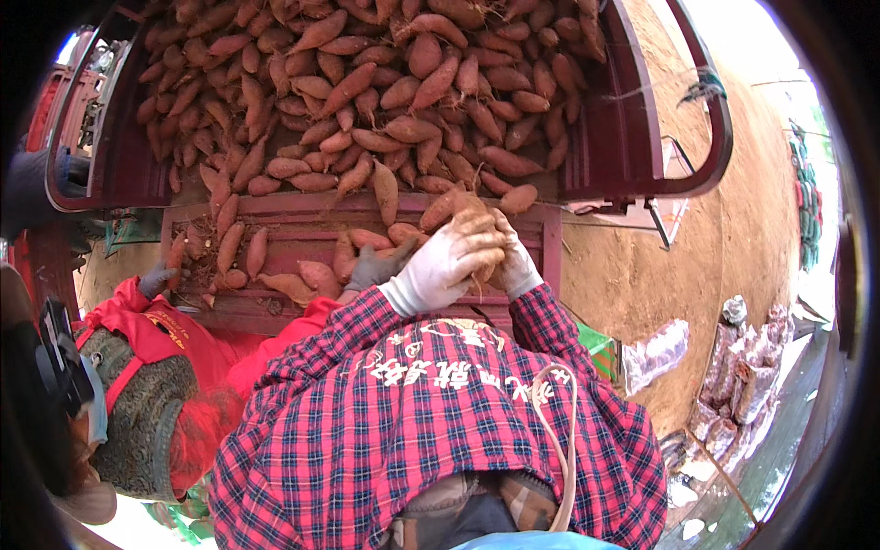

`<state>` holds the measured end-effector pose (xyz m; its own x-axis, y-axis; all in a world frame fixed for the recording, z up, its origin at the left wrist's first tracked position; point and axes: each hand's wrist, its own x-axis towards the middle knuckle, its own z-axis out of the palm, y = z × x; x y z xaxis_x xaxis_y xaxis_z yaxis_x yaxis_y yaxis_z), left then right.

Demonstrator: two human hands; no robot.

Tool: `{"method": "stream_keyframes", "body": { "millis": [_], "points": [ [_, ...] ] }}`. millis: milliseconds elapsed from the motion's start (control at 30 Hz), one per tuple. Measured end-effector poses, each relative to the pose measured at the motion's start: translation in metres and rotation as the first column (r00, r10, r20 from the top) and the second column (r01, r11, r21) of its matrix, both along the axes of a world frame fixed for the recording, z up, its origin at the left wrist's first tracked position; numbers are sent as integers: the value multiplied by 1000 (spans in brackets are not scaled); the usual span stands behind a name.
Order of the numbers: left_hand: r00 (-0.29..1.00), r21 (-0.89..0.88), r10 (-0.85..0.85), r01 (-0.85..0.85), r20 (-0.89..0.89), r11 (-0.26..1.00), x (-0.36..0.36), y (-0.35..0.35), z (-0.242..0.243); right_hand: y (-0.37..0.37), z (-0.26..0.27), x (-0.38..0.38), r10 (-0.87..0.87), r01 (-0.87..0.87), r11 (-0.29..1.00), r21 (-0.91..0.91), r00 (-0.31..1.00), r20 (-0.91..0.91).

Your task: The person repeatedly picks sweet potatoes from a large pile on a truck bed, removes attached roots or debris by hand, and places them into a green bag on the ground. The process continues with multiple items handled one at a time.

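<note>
In front of my chest, my left hand (450, 258) in a soil-stained white knit glove wraps around a sweet potato (469, 201). My right hand (515, 258), gloved alike, presses in from the other side, its fingers partly hidden behind the left. Root ends stick out above and below the gloves. Just beyond lies the lowered tailgate (302, 244) of a dark red cargo bed, bearing several loose sweet potatoes (320, 278). A large heap of reddish sweet potatoes (371, 103) fills the bed behind it.
At my left a co-worker in red sleeves (220, 357) reaches over the tailgate with grey gloves (381, 262). Metal side rails (718, 137) flank the bed. Filled clear plastic bags (746, 385) stand on the ground at right, near another bag (656, 354).
</note>
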<state>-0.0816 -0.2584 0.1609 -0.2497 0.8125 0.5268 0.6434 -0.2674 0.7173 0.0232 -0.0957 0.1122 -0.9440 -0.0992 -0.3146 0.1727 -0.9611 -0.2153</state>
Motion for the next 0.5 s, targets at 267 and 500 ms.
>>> {"method": "stream_keyframes", "body": {
  "millis": [267,500],
  "points": [
    [991,62,-72,80,-112,995,-2,-13,-11,48,-12,19,-104,110,988,107,992,-69],
    [988,-5,-53,53,-142,999,-77,5,25,58,-2,23,-71,41,946,320,994,85]
  ]
}}
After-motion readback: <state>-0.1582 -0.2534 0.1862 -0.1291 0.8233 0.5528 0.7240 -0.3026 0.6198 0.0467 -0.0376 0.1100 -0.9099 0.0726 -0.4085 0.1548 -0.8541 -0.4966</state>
